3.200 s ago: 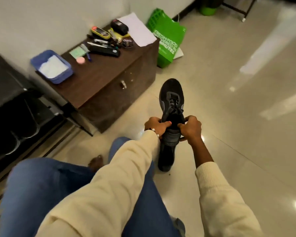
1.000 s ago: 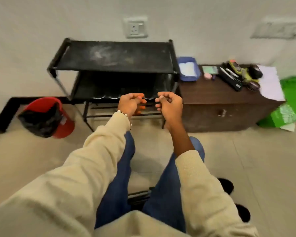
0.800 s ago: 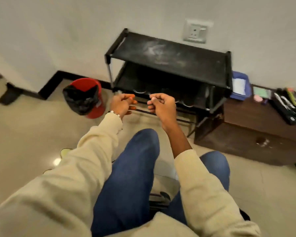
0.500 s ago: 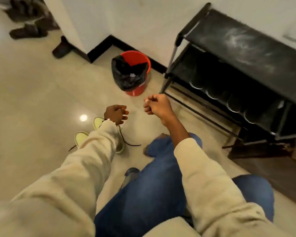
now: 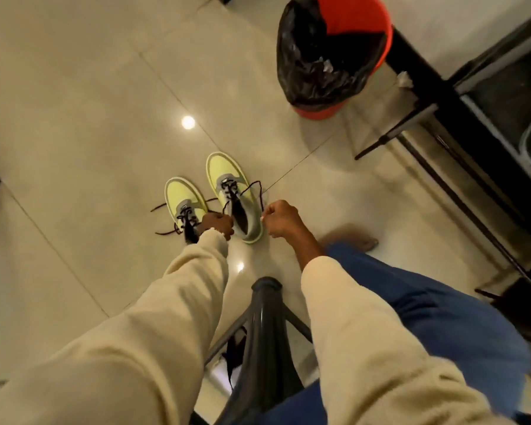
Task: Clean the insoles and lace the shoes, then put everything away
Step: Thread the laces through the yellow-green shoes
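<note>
Seen from above, two cream sleeves reach forward over a dark chair frame (image 5: 262, 326) and blue jeans. The left hand (image 5: 216, 224) is curled, pinching a black lace (image 5: 227, 204) beside the heel opening of the right-hand yellow-green shoe (image 5: 232, 191). The right hand (image 5: 279, 218), at 3 o'clock from that shoe, pinches the other end of the lace. A second yellow-green shoe (image 5: 181, 197) stands on the floor at the first's 9 o'clock, just beside it, laces loose. Farther off, at 1 o'clock, a red bin (image 5: 359, 35) with a black liner sits near a black rack (image 5: 472, 102).
</note>
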A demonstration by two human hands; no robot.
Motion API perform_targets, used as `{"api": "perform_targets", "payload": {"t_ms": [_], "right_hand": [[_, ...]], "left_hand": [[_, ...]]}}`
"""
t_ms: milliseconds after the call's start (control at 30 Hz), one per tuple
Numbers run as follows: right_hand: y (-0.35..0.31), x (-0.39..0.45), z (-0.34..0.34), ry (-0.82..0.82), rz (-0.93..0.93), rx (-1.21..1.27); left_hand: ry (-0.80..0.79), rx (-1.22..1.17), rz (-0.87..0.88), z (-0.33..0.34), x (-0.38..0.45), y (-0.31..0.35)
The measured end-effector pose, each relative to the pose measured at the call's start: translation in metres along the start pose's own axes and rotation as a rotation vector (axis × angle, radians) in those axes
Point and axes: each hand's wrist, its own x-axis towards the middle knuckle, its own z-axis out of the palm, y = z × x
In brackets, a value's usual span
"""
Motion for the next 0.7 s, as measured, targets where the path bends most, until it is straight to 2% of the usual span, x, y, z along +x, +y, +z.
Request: {"api": "perform_targets", "payload": {"t_ms": [100, 167, 300, 467, 700], "right_hand": [[0.008, 0.019, 0.017, -0.075, -0.043, -0.155], [0.016, 0.033, 0.026, -0.136, -0.056, -0.223], [0.031, 0.048, 0.031, -0.207, -0.079, -0.308], [0.035, 0.05, 0.021, -0.167, -0.083, -0.32], [0.017, 0.013, -0.005, -0.058, -0.106, -0.289]], "left_hand": [[0.101, 0.181, -0.055, 0.019, 0.042, -0.019], [0.126, 0.202, -0.087, 0.033, 0.065, -0.03], [0.048, 0.172, -0.156, 0.054, 0.077, -0.039], [0.084, 0.269, -0.117, 0.054, 0.059, -0.028], [0.149, 0.393, 0.026, 0.029, -0.017, 0.013]]}}
